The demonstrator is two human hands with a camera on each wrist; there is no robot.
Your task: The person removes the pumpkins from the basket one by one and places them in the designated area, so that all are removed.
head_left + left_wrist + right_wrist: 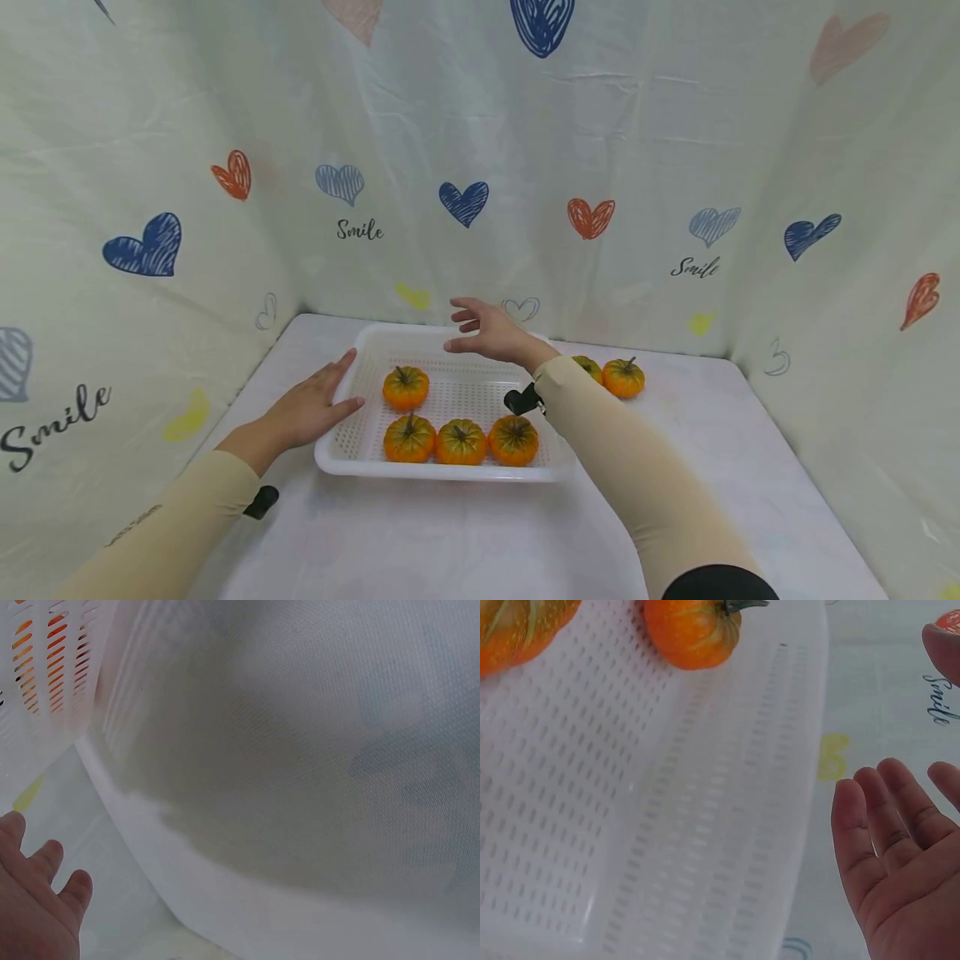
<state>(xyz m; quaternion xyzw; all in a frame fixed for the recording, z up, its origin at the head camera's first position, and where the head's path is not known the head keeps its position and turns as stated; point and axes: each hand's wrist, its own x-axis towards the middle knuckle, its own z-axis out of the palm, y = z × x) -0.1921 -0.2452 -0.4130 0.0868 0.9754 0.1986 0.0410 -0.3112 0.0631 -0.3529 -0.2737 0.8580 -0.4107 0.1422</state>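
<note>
A white plastic basket [442, 478] with slotted walls stands on the table. Inside it, one small orange pumpkin [406, 388] sits at the back left, and a row of three lies along the front, among them a middle pumpkin [461, 442]. My left hand [303, 408] rests against the basket's left rim, fingers extended. Over the basket's back edge hovers my right hand [495, 333], its fingers loosely bent and nothing in them; the right wrist view shows that palm [915, 892] apart from the basket wall [780, 787].
Right of the basket, partly behind my right forearm, a pumpkin [624, 378] lies beside another pumpkin [589, 367] on the white table [720, 450]. A curtain [525, 125] printed with hearts hangs around the table's back and sides.
</note>
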